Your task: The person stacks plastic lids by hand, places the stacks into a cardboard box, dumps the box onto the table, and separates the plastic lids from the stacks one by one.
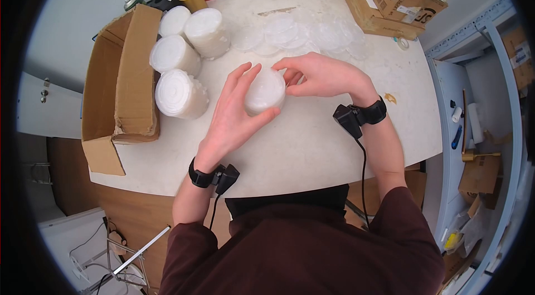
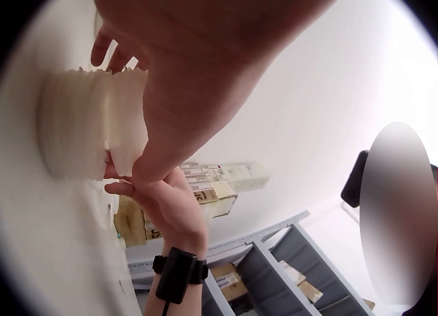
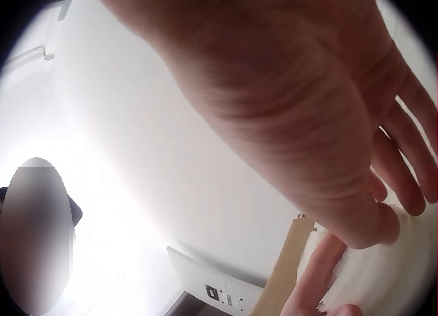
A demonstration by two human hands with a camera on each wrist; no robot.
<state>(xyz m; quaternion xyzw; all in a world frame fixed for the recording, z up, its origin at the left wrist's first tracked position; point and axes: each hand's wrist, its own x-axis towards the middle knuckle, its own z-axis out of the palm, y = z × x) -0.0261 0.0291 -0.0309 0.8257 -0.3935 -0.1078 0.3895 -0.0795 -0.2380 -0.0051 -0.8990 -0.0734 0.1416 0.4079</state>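
Observation:
A round stack of translucent white plastic lids [image 1: 266, 90] stands between both hands near the middle of the table. My left hand [image 1: 229, 106] grips its upper part, thumb on the near side and fingers on the far side. From the right, my right hand [image 1: 326, 75] holds the rim with thumb and fingertips. In the left wrist view a gap splits the lid stack [image 2: 72, 128] into a lower and an upper part, and right-hand fingertips are at that gap. The right wrist view shows the right thumb [image 3: 383, 225] against the stack's side.
Several similar stacks [image 1: 177, 94] stand to the left, beside an open cardboard box [image 1: 128, 83]. Loose flat clear discs [image 1: 284, 33] lie spread behind the hands. Cardboard cartons [image 1: 384, 5] and a tape roll [image 1: 402, 43] are at the back right. A shelf rack [image 1: 446, 94] borders the right side.

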